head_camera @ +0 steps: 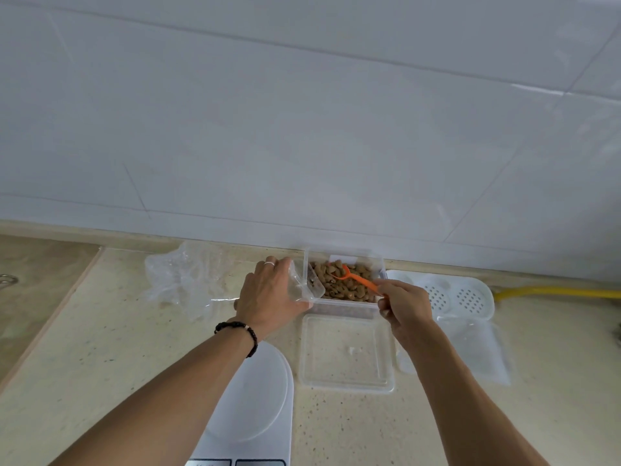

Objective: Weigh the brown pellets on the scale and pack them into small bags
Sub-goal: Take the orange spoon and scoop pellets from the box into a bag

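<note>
Nearest the lens, a white scale (pixel 255 398) with a smooth round platform lies flat on the speckled beige countertop (pixel 100 364), partly under the left forearm. Brown pellets (pixel 349 284), small, curved and matte, fill a clear rectangular plastic container (pixel 346 307) that stands against the white tiled wall (pixel 302 112). An orange plastic scoop (pixel 356 279) rests with its bowl among the pellets, and the right hand (pixel 405 306) pinches the near end of its slim handle between curled fingers. Just left of that grip, the left hand (pixel 268 297) holds a small clear bag (pixel 304 284), its thin glossy mouth held open against the container's left rim; a few pellets show inside it. Below the scoop hand lies the container's transparent square lid (pixel 346 353). Crumpled clear bags (pixel 188 280) sit left of the bag hand. Right of the scoop hand rests a white perforated tray (pixel 457 294).
</note>
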{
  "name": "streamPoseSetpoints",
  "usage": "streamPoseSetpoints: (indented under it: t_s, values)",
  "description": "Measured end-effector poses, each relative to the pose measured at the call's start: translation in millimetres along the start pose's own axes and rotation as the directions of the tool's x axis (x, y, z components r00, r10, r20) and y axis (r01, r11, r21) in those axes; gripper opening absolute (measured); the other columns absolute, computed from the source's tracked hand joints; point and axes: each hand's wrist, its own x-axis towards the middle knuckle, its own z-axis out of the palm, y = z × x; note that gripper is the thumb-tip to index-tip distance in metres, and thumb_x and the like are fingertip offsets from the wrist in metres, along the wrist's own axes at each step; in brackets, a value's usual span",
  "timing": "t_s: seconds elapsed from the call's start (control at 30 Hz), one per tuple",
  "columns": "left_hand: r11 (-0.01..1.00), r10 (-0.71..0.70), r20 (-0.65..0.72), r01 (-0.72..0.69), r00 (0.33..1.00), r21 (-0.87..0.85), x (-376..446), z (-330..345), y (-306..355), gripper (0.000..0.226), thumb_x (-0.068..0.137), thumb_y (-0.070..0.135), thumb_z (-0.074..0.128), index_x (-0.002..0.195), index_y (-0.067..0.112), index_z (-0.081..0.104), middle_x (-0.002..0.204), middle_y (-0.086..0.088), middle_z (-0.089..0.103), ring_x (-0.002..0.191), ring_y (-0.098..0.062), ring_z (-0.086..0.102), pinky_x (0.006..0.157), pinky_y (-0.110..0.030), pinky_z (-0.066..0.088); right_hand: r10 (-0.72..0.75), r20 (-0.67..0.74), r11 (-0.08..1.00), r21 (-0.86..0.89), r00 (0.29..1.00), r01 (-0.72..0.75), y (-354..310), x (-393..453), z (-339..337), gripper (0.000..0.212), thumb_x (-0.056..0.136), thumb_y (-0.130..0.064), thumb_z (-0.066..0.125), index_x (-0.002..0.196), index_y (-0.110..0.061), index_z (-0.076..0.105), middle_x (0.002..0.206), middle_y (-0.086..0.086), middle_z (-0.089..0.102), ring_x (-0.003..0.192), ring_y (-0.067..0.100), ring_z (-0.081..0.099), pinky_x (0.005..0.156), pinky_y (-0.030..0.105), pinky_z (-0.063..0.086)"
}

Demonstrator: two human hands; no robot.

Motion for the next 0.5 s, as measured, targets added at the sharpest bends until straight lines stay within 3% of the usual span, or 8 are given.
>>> streamPoseSetpoints:
  t_s: [0.2,0.3,0.37,0.5]
  values:
    - [0.999,-0.038,0.088,0.04,0.995,-0.027,12.6,4.6,8.1,0.067,0.069,0.056,0.072,0.119,0.019,0.048,0.116,-0.001,0.051,0.109,-0.021,0.047,0.085,-0.034,0.045,-0.118,0.015,0.992,-0.032,0.993,0.118,-18.0,-20.3,-6.8,0.019,0.085,0.01,0.055,0.092,0.003,0.071,0.081,0.022,0.068,0.047,0.013,0.046,0.045,0.022,0.039]
    - [0.997,-0.025,0.077,0.03,0.997,-0.075,16.4,3.2,18.3,0.061,0.068,0.055,0.073,0.111,0.019,0.049,0.11,-0.001,0.051,0.105,-0.022,0.047,0.078,-0.033,0.044,-0.258,0.078,0.945,-0.188,0.963,0.268,-21.5,-35.8,-7.1,0.022,0.084,0.007,0.056,0.091,-0.002,0.074,0.067,0.012,0.064,0.044,0.013,0.048,0.046,0.024,0.039]
    - [0.993,-0.001,0.06,0.008,0.998,-0.119,14.4,1.9,24.4,0.054,0.067,0.057,0.072,0.099,0.021,0.046,0.101,0.002,0.049,0.098,-0.02,0.047,0.072,-0.032,0.041,-0.386,0.184,0.821,-0.377,0.904,0.428,-22.5,-48.6,-6.3,0.024,0.085,0.003,0.058,0.089,-0.01,0.077,0.059,-0.002,0.062,0.044,0.008,0.05,0.046,0.02,0.04]
    - [0.982,0.04,0.001,-0.039,0.999,-0.184,1.1,1.4,30.4,0.046,0.064,0.055,0.071,0.081,0.028,0.037,0.09,0.006,0.047,0.088,-0.018,0.047,0.063,-0.03,0.038,-0.636,0.369,0.422,-0.569,0.678,0.706,-19.6,-70.0,-11.5,0.022,0.085,-0.002,0.063,0.091,-0.017,0.078,0.061,-0.019,0.06,0.051,0.0,0.053,0.05,0.01,0.036]
